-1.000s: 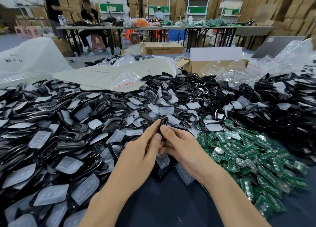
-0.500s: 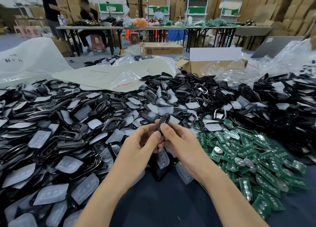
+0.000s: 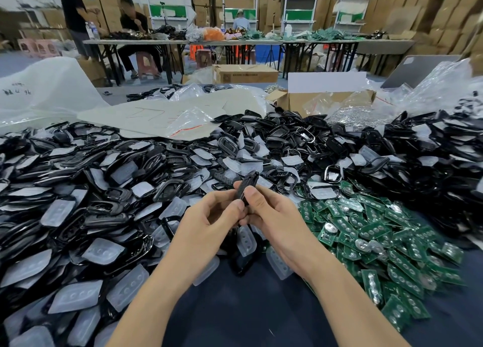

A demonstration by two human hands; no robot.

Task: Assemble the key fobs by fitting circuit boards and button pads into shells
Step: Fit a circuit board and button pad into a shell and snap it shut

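Note:
A black key fob shell [image 3: 247, 184] stands on edge between both hands at the middle of the view. My left hand [image 3: 209, 222] pinches its lower part from the left, and my right hand [image 3: 271, 216] pinches it from the right with the thumb pressed on its side. What sits inside the shell is hidden by my fingers. A heap of green circuit boards [image 3: 379, 239] lies to the right of my right hand. Translucent button pads [image 3: 102, 251] and black shells [image 3: 167, 191] are piled to the left and behind.
A dark blue table cloth [image 3: 248, 307] shows below my hands. At the back stand an open cardboard box [image 3: 308, 99], clear plastic bags [image 3: 431, 90] and a white sheet [image 3: 162, 114]. Further off, people work at long tables [image 3: 209, 42].
Both hands have drawn slightly closer together on the shell, and my left fingers have curled in from a straighter pose. The shell stays upright between them.

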